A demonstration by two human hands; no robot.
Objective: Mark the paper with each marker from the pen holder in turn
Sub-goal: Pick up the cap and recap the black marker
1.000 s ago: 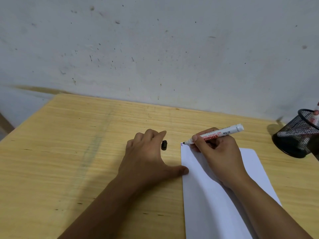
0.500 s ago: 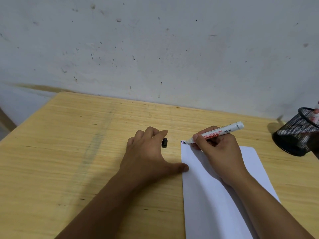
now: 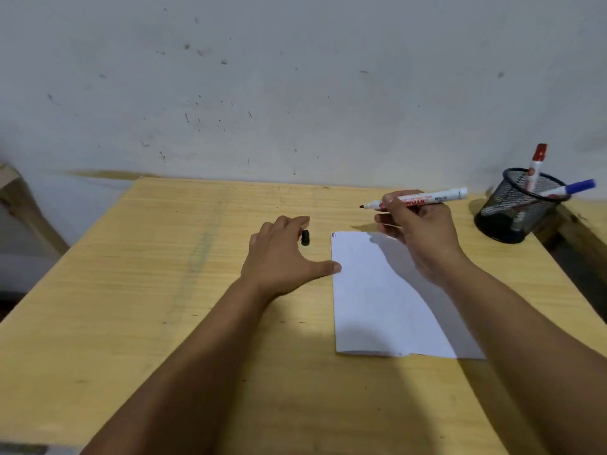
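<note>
A white sheet of paper (image 3: pixel 377 297) lies on the wooden table, with small marks at its top left corner (image 3: pixel 333 234). My right hand (image 3: pixel 417 231) grips an uncapped white marker (image 3: pixel 427 197) with a black tip, held level above the table behind the paper. My left hand (image 3: pixel 282 254) rests on the table with its thumb on the paper's left edge; a black cap (image 3: pixel 305 237) shows at its fingertips. Whether the fingers hold the cap I cannot tell. A black mesh pen holder (image 3: pixel 515 208) at the right contains a red-capped marker (image 3: pixel 536 165) and a blue-capped marker (image 3: pixel 574 188).
The wooden table (image 3: pixel 164 274) stands against a speckled grey wall. Its right edge runs just past the pen holder, with a dark gap beyond. A wooden piece (image 3: pixel 19 205) leans at the far left, off the table.
My right hand has lifted the marker's tip off the paper's top left corner and drawn it back and up. The view has pulled back, showing more table and the whole pen holder.
</note>
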